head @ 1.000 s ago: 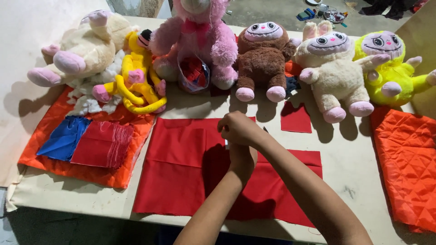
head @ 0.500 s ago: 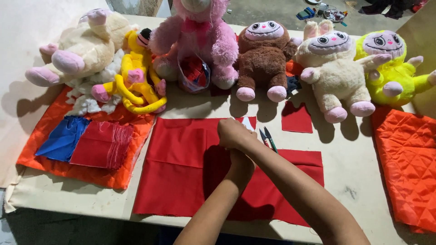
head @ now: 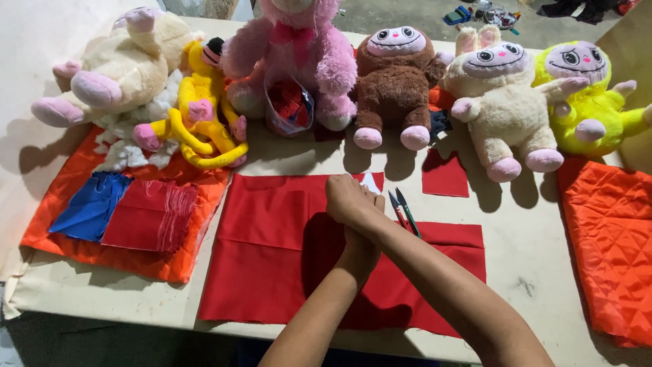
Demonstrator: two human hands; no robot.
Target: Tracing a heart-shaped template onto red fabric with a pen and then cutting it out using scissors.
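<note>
Head view: right hand point(head: 350, 200) presses red cloth point(head: 272, 245) — grip clenched; left hand point(head: 358, 250) hidden beneath — grip unclear.

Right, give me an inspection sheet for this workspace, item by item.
Surface: pale table, fabric spread on it.
Job's things: red cloth flat at the middle; scissors lying beside the hands.
Clutter: five plush toys along the far edge, pink one in the middle; orange quilted fabric on the right; blue piece on the left.
Grippers: right hand over left hand, crossed on the red cloth; what they grip is hidden.
Cables: nothing seen.
Surroundings: floor with small items beyond the table.
</note>
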